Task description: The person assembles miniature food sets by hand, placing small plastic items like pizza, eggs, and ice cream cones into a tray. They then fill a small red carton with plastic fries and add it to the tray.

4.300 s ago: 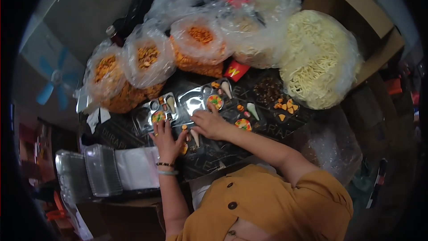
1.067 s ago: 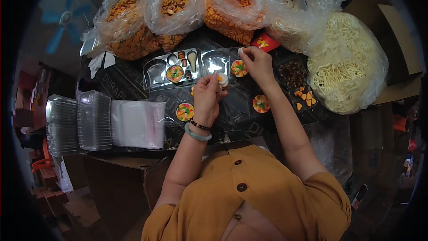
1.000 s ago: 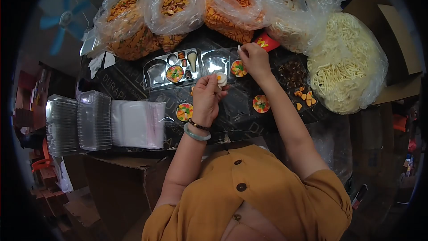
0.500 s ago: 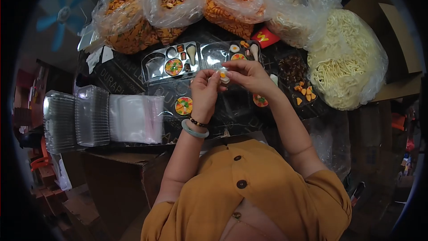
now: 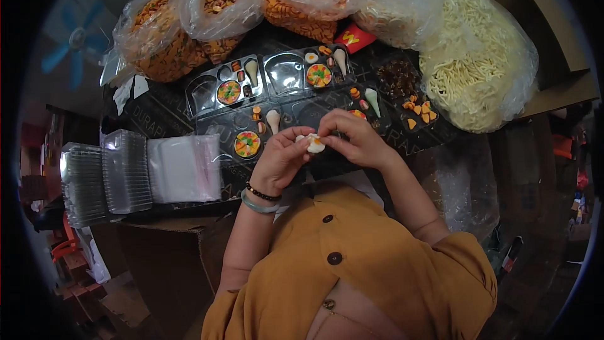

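Several small white fried-egg pieces with orange-yellow yolks (image 5: 316, 145) are held between my hands, in front of my body. My left hand (image 5: 284, 153) pinches them from the left, its fingers partly behind them. From the right, my right hand (image 5: 353, 138) touches them with thumb and fingertips closed together. Beyond the hands lie clear compartment trays, one at the upper left (image 5: 202, 97) and one at the upper middle (image 5: 277, 75). They hold a round pizza piece (image 5: 229, 92), another pizza piece (image 5: 319, 75), drumstick shapes and other small food pieces.
Plastic bags of orange pieces (image 5: 160, 50) and pale noodle-like strands (image 5: 472, 63) line the far side. Stacked clear trays (image 5: 128, 173) and flat plastic bags (image 5: 182, 169) lie left. Brown and orange pieces (image 5: 418, 110) sit right. A cardboard box (image 5: 553, 44) stands far right.
The camera view has shifted, so the table items appear further left and higher. My hands have moved lower and nearer my body relative to the trays, uncovering more of the near trays.
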